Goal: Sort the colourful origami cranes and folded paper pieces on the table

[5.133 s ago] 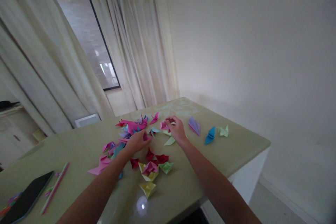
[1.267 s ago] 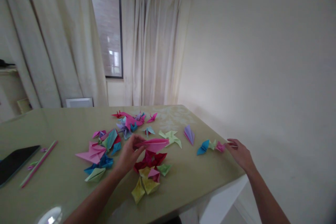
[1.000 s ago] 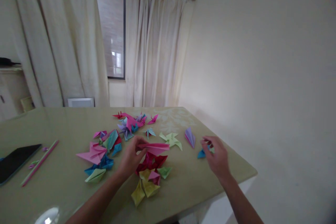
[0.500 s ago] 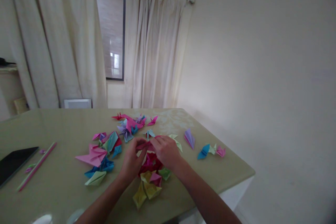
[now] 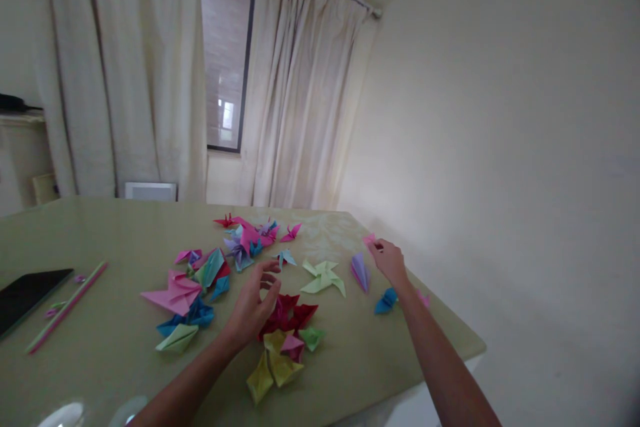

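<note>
Many folded paper shapes in pink, red, blue, purple, green and yellow lie on a pale green table [image 5: 125,307]. My left hand [image 5: 255,303] hovers with loosely spread fingers and nothing in it, over a red paper piece [image 5: 290,315]. My right hand [image 5: 389,261] reaches to the table's far right edge and pinches a small pink paper piece [image 5: 370,239]. A purple folded piece [image 5: 359,271] lies just left of that hand, and a blue one [image 5: 385,301] lies under my right forearm.
A black tablet [image 5: 25,290] and a pink stick [image 5: 67,307] lie at the left. A light green folded piece [image 5: 323,277] sits between my hands, yellow ones [image 5: 270,367] nearer me. Curtains and a window stand behind; a bare wall is at the right.
My right hand took the long pink piece from my left hand and moved out to the far right edge, where it pinches a small pink piece. My left hand has let go and opened.
</note>
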`<state>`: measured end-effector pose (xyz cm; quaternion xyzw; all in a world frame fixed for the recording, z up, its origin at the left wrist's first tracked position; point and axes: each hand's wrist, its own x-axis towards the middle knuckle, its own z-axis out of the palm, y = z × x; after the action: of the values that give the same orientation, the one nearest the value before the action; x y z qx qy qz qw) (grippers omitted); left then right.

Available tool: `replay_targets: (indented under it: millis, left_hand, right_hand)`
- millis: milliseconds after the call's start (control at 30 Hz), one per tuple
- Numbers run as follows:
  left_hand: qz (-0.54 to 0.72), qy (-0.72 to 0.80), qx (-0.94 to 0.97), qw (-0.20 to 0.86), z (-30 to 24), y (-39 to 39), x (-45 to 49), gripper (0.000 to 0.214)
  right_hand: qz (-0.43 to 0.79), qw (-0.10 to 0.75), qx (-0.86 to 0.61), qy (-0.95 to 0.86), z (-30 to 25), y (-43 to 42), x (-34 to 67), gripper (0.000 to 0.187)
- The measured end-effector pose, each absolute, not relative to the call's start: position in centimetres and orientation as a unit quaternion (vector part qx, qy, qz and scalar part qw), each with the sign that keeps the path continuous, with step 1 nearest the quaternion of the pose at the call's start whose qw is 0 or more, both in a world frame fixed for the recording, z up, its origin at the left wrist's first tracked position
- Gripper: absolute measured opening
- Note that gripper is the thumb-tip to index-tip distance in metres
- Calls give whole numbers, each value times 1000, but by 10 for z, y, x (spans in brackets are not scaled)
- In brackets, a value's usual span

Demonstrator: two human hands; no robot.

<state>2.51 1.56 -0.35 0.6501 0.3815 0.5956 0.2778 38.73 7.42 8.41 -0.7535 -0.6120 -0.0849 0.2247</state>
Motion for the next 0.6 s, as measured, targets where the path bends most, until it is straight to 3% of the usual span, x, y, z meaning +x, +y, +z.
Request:
replay_targets:
  millis: [100, 267, 600]
  left_hand:
    - [594, 384, 651, 275, -6, 16, 26, 36]
    - [594, 401, 643, 270, -6, 18, 21, 35]
    - [622, 425, 605, 255, 7, 23, 6, 35]
  right_hand:
    - [-83, 191, -777, -595, 70, 87, 390, 23]
    - [-75, 165, -791, -584, 53, 101, 380, 36]
    - [-64, 158, -808, -565, 41, 98, 375, 22]
